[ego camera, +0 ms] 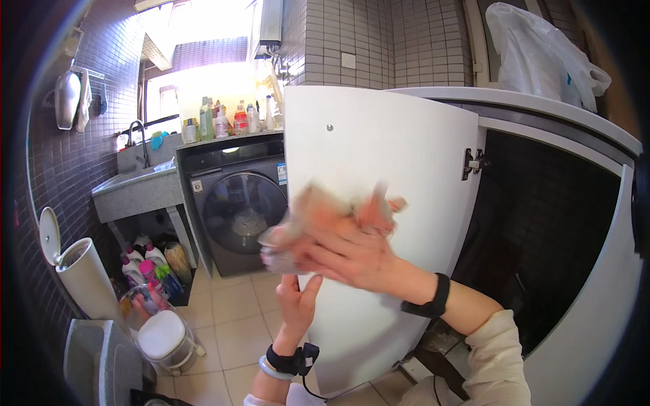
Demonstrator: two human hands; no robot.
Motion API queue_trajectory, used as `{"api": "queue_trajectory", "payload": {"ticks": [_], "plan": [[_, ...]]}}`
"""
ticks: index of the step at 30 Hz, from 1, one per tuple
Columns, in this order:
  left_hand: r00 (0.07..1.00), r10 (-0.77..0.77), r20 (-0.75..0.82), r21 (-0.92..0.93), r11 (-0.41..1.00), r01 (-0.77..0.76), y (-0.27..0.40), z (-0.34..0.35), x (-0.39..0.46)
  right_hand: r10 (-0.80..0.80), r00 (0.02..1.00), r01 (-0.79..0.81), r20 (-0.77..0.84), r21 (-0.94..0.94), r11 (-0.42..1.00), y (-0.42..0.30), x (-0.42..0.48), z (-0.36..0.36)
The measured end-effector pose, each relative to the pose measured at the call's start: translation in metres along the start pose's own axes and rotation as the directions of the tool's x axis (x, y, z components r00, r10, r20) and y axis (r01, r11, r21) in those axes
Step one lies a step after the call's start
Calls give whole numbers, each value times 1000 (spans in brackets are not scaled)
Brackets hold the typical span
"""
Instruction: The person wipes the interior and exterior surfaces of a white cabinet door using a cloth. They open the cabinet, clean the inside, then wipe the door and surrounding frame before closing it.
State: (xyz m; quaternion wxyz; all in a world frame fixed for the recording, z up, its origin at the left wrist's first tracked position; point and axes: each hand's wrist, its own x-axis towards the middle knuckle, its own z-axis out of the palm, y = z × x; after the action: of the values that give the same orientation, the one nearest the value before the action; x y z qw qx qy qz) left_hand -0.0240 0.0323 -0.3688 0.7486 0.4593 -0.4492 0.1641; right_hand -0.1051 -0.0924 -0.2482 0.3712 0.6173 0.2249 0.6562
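My right hand (363, 261) presses a crumpled pink and grey cloth (322, 213) against the inner face of a white cabinet door (386, 147). Both the hand and the cloth are blurred. Just below, my left hand (297, 302) grips the free edge of the door, its thumb on the inner face; the fingers are partly hidden. The door stands open on a metal hinge (472, 164), beside the dark cabinet interior (538, 228). Each wrist wears a black band.
A front-loading washing machine (244, 218) stands behind the door, with several bottles (223, 122) on the counter above. At left are a stone sink (139, 190), an open-lidded white bin (86, 276) and a lidded clear container (162, 337). A plastic bag (543, 56) sits on the right countertop.
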Motion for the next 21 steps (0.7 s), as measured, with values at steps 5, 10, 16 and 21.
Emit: {"api": "queue_trajectory", "payload": {"ticks": [5, 10, 16, 21], "plan": [[995, -94, 16, -64, 993, 95, 3, -7, 0, 620, 761, -615, 192, -91, 783, 63, 29, -18], [991, -121, 53, -35, 992, 123, 7, -9, -4, 369, 912, -389, 178, 98, 916, 42, 93, 5], [997, -78, 27, -66, 995, 80, -3, -8, -6, 121, 963, -165, 239, 171, 971, 20, 47, -4], [995, -97, 32, -89, 991, 100, -2, -5, -6, 339, 930, -355, 140, 107, 929, 76, 104, 3]]}}
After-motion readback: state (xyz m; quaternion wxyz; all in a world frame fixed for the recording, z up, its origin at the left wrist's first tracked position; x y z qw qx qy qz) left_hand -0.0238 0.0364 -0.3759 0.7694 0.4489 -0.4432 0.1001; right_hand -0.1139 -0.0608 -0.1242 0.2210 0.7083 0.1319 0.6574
